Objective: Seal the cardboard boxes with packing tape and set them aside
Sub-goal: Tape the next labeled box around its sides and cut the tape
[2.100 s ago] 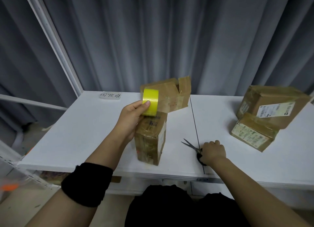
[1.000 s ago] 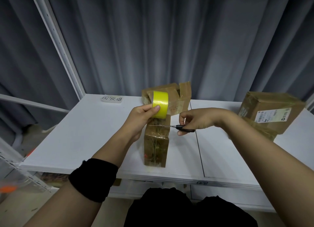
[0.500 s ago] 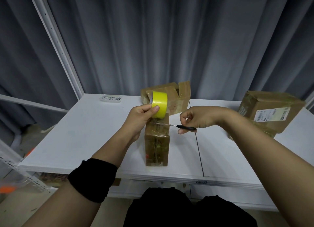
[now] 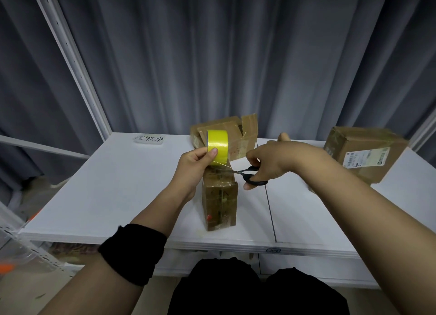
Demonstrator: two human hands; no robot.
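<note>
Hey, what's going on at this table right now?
A person is taping a small upright cardboard box on the white table. The left hand holds a yellow tape roll just above it, a clear strip running down to the box top. The right hand holds black scissors with the blades at that strip. Other boxes sit nearby.

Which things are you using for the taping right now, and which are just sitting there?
In use: yellow tape roll in left hand; black-handled scissors in right hand; upright cardboard box.
Just sitting: open-flapped box behind; labelled box at right; handwritten paper sign.
</note>
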